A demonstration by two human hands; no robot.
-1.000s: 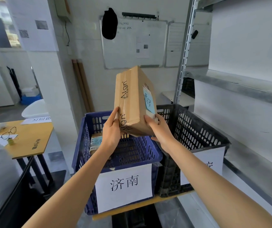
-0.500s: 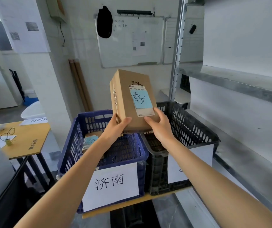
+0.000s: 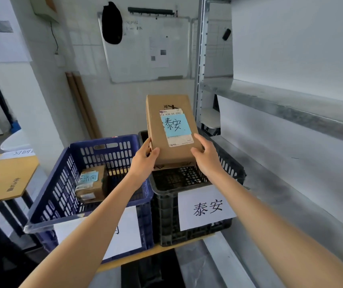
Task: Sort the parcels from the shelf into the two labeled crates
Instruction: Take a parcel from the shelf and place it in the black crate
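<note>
I held the parcel (image 3: 170, 129) in both hands, over the two crates; my left hand (image 3: 144, 161) gripped its lower left edge and my right hand (image 3: 207, 156) its lower right edge, so the fingers (image 3: 199, 139) of each hand were closed on the cardboard, with the thumbs on the front face. The parcel stood nearly upright, its long axis going up and a little away from me, and the face with the blue note (image 3: 175, 124) was turned toward me; the note showed the same two characters as the white label (image 3: 207, 207) on the black crate (image 3: 166, 215). This was the relation that mattered: the lower end of the parcel hung above the open black crate, toward its far left corner, and not above the blue crate (image 3: 62, 190), which stood just beside it on the left and already contained a second parcel (image 3: 91, 183). Both crates stood on the bench (image 3: 137, 256). I judged that the coming move needed only to go downward and a little to the right, with the long axis laid flat; my right hand was on the side of the black crate, so it would lead, and the left hand had to keep away from the wall between the crates.
</note>
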